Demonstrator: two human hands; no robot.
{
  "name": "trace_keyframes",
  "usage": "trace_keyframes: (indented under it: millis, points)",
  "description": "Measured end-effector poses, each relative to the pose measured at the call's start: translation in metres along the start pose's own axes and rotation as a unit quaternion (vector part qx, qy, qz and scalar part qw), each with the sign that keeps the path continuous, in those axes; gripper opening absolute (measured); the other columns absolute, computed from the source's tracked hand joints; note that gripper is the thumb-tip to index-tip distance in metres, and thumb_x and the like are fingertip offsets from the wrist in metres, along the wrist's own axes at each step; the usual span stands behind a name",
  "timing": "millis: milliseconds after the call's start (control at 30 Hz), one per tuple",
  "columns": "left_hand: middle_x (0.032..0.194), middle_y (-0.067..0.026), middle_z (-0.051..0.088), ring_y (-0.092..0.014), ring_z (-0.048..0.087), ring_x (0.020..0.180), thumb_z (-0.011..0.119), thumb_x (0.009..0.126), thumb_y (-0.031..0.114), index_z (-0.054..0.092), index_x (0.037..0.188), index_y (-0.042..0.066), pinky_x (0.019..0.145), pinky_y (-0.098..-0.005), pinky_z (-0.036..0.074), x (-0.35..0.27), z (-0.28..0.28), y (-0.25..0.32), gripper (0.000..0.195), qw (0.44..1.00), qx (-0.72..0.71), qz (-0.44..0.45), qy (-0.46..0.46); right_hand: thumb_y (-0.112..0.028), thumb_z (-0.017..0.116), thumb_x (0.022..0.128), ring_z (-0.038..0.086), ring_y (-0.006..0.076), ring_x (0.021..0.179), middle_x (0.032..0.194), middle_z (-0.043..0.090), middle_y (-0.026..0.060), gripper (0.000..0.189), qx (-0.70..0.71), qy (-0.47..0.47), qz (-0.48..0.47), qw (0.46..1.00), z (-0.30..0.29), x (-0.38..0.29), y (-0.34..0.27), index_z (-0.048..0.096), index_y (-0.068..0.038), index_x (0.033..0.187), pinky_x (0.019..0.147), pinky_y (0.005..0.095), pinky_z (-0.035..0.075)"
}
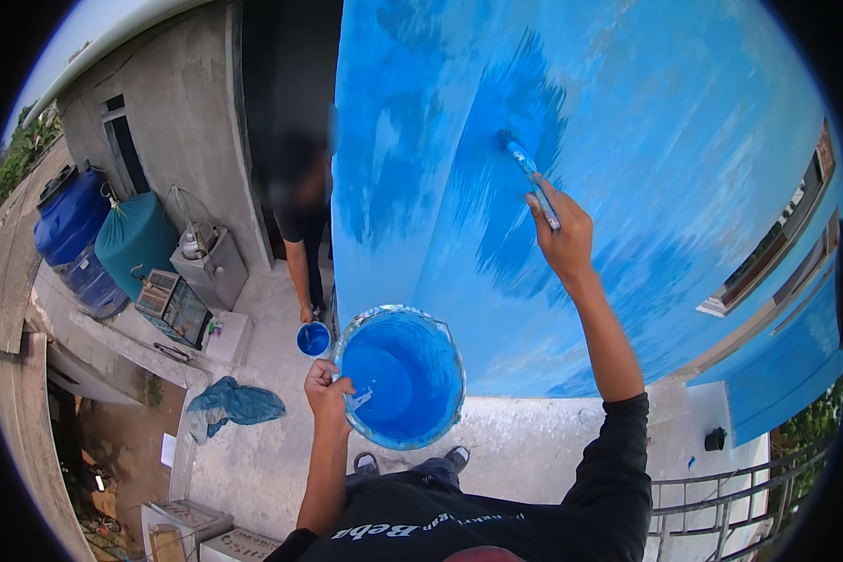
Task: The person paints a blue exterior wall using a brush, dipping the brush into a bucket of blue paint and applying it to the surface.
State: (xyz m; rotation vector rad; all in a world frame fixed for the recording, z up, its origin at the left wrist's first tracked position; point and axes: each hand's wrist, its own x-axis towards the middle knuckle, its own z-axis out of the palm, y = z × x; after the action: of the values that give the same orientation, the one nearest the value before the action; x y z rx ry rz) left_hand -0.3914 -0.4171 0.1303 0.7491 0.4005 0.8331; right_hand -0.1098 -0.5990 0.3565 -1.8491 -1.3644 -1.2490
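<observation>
My left hand (330, 393) grips the rim of a large paint bucket (456, 372), thumb over the inside edge. Blue paint (376, 379) coats its inner wall and lies at the bottom. Up at the wall, my right hand (565, 228) holds a paintbrush (523, 161) by its paint-smeared handle. The bristles touch the blue wall (625, 175) within a darker, wet-looking patch (513, 147). Lighter streaks surround that patch, and the coat looks uneven.
In the doorway on the left, another person's hand (306, 314) holds a small paint pail (314, 339). A crumpled cloth (239, 407) lies on the concrete floor (274, 464). A bird cage (172, 305) and a blue water tank (77, 239) stand farther left. Metal railing (727, 492) runs at lower right.
</observation>
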Motion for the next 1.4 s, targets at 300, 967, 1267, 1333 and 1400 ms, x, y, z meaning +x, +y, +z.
trace_keyframes:
  millis: [300,967,1267,1333,1400]
  points:
    - [0.072,-0.008,0.059,-0.011,0.052,0.051,0.046,0.061,-0.02,0.044,0.079,0.006,0.044,-0.0214,0.042,-0.001,0.004,0.005,0.032,1.0,-0.003,-0.005,-0.014,-0.032,0.063,0.088,0.058,0.0297,0.053,0.073,0.066,0.0156,0.036,0.033,-0.389,0.183,0.902,0.047,-0.087,-0.029,0.065,-0.004,0.111,0.051,0.0397,0.046]
    - [0.075,-0.0093,0.059,-0.011,0.052,0.053,0.046,0.06,-0.02,0.043,0.077,0.006,0.046,-0.0229,0.044,-0.001,-0.001,0.0,0.032,1.0,-0.012,-0.007,-0.002,-0.028,0.062,0.089,0.059,0.0255,0.053,0.075,0.067,0.0082,0.034,0.064,-0.245,0.067,0.965,0.073,-0.124,-0.039,0.062,-0.01,0.118,0.046,0.0353,0.044]
    - [0.075,-0.009,0.059,-0.012,0.053,0.053,0.045,0.062,-0.019,0.042,0.078,0.007,0.046,-0.0228,0.044,-0.001,0.0,0.004,0.03,1.0,-0.01,-0.008,0.011,-0.021,0.062,0.09,0.065,0.0189,0.065,0.08,0.069,0.0113,0.037,0.183,-0.087,0.223,0.954,0.038,-0.053,-0.018,0.059,-0.011,0.125,0.055,0.0306,0.051]
    - [0.075,-0.0085,0.059,-0.012,0.052,0.052,0.044,0.063,-0.018,0.042,0.078,0.007,0.047,-0.023,0.045,0.0,-0.001,0.001,0.029,1.0,-0.005,-0.014,0.005,-0.015,0.063,0.09,0.067,0.0182,0.069,0.087,0.07,0.0121,0.038,0.146,0.049,0.142,0.978,0.032,-0.041,-0.017,0.057,-0.009,0.126,0.057,0.0296,0.052]
    - [0.076,-0.0087,0.06,-0.012,0.053,0.052,0.044,0.063,-0.018,0.043,0.079,0.007,0.047,-0.023,0.044,0.003,-0.006,-0.002,0.029,1.0,-0.007,-0.016,-0.006,-0.011,0.063,0.089,0.068,0.0205,0.072,0.094,0.069,0.0131,0.038,0.151,0.064,0.163,0.973,0.032,-0.041,-0.02,0.056,-0.008,0.126,0.059,0.0301,0.053]
